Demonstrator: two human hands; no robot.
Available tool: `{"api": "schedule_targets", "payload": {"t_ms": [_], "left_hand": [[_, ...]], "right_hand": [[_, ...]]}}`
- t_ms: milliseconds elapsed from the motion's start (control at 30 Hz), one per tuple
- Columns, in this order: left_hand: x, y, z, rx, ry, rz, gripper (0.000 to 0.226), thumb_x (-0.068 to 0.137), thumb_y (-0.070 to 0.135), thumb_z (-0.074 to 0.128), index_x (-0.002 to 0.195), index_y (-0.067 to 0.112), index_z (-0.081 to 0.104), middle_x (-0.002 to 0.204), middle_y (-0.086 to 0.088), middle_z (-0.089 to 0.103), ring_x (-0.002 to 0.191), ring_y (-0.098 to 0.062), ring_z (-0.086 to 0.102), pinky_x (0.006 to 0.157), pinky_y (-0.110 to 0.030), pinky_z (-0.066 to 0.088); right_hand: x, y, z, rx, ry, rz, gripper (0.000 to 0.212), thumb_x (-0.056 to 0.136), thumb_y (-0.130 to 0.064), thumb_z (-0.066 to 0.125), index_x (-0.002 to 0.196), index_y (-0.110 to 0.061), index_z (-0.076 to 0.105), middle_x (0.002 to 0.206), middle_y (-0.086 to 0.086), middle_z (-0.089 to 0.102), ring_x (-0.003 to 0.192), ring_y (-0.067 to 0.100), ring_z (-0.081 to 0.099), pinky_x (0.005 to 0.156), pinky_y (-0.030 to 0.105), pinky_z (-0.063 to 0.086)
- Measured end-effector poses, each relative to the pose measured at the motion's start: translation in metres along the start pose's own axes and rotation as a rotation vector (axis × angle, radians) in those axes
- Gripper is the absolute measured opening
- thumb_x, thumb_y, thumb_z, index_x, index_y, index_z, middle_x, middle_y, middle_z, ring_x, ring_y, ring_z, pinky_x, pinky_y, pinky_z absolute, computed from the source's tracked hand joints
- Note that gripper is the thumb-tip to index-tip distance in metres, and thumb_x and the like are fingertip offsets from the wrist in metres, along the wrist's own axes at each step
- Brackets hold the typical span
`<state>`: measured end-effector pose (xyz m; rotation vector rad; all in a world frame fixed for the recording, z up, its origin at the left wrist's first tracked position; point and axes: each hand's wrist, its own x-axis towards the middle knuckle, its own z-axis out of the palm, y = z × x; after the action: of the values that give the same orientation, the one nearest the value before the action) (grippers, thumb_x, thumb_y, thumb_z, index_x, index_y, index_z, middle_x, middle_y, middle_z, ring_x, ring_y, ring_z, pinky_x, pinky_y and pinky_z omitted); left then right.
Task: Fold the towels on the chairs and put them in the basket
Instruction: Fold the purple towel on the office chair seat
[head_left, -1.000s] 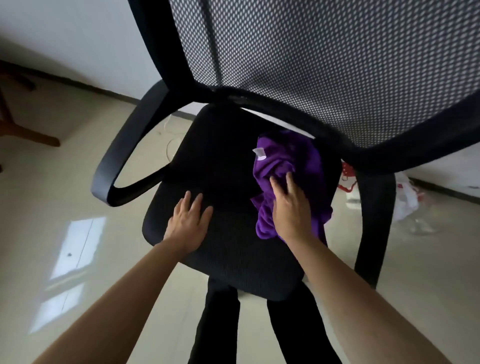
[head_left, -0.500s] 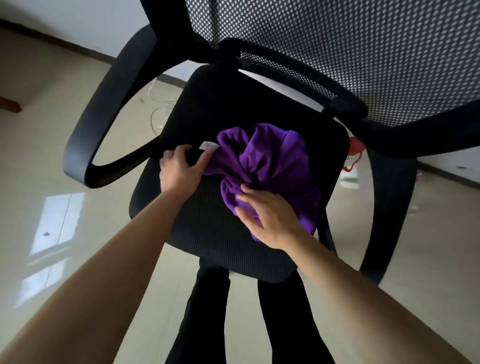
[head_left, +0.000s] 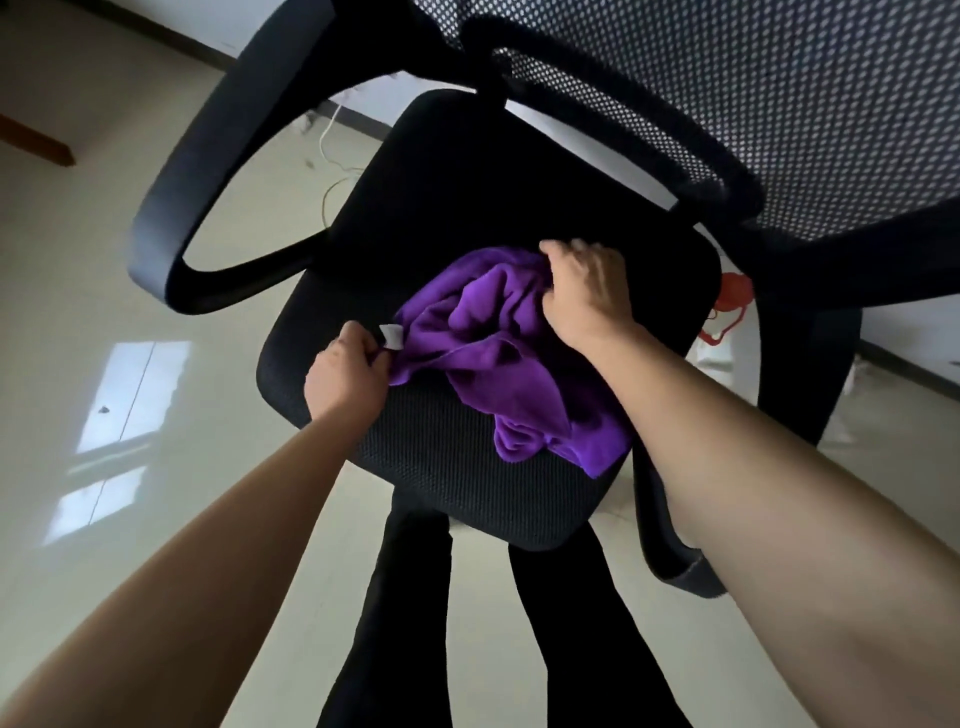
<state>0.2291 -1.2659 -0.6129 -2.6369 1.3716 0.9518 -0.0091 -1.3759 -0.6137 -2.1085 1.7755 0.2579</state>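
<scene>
On the black seat (head_left: 457, 218) of an office chair, toward its 4 o'clock side, lies a crumpled purple towel (head_left: 498, 364), bunched in folds with one flap trailing to the front edge of the cushion. At the towel's 9 o'clock corner the left hand (head_left: 345, 376) has its fingers curled tight around the cloth, right beside a small white tag (head_left: 390, 336). At the towel's 1 o'clock edge the right hand (head_left: 584, 293) is closed over the fabric, knuckles up, fingers tucked into the folds. A curved armrest (head_left: 208, 171) loops at 10 o'clock and the mesh back (head_left: 753, 93) fills 1 o'clock. Pale glossy floor (head_left: 78, 260) lies beneath.
</scene>
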Motion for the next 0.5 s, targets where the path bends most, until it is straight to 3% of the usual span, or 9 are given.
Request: {"api": "schedule_targets", "payload": {"t_ms": [100, 233, 367, 500], "left_hand": [[-0.018, -0.017, -0.013, -0.025, 0.007, -0.038, 0.016, 0.09, 0.028, 0.062, 0.091, 0.016, 0.052, 0.091, -0.013, 0.065, 0.09, -0.037, 0.061, 0.073, -0.04, 0.044], [-0.053, -0.025, -0.057, -0.083, 0.088, -0.041, 0.013, 0.088, 0.022, 0.065, 0.088, 0.016, 0.054, 0.084, -0.009, 0.061, 0.087, -0.036, 0.061, 0.071, -0.039, 0.046], [-0.095, -0.005, -0.127, -0.069, 0.239, -0.028, 0.014, 0.09, 0.026, 0.063, 0.1, 0.016, 0.066, 0.098, -0.005, 0.063, 0.092, -0.029, 0.059, 0.07, -0.031, 0.035], [-0.128, 0.014, -0.192, -0.088, 0.422, 0.055, 0.011, 0.088, 0.029, 0.065, 0.098, 0.024, 0.07, 0.098, 0.0, 0.064, 0.082, -0.023, 0.058, 0.067, -0.029, 0.036]], "right_hand": [[-0.028, 0.0, -0.01, 0.094, -0.053, -0.029, 0.029, 0.094, -0.022, 0.058, 0.121, -0.016, 0.067, 0.112, 0.018, 0.064, 0.106, 0.039, 0.061, 0.089, 0.042, 0.045], [-0.074, 0.003, -0.043, 0.277, -0.065, -0.037, 0.029, 0.098, -0.027, 0.06, 0.124, -0.017, 0.067, 0.115, 0.015, 0.058, 0.106, 0.035, 0.061, 0.085, 0.038, 0.048], [-0.101, -0.005, -0.105, 0.375, 0.084, -0.002, 0.032, 0.1, -0.028, 0.053, 0.128, -0.015, 0.063, 0.122, 0.013, 0.055, 0.112, 0.032, 0.058, 0.091, 0.038, 0.046], [-0.121, -0.014, -0.17, 0.407, 0.285, -0.022, 0.032, 0.102, -0.028, 0.048, 0.127, -0.016, 0.063, 0.123, 0.012, 0.06, 0.113, 0.032, 0.058, 0.091, 0.039, 0.046]]}}
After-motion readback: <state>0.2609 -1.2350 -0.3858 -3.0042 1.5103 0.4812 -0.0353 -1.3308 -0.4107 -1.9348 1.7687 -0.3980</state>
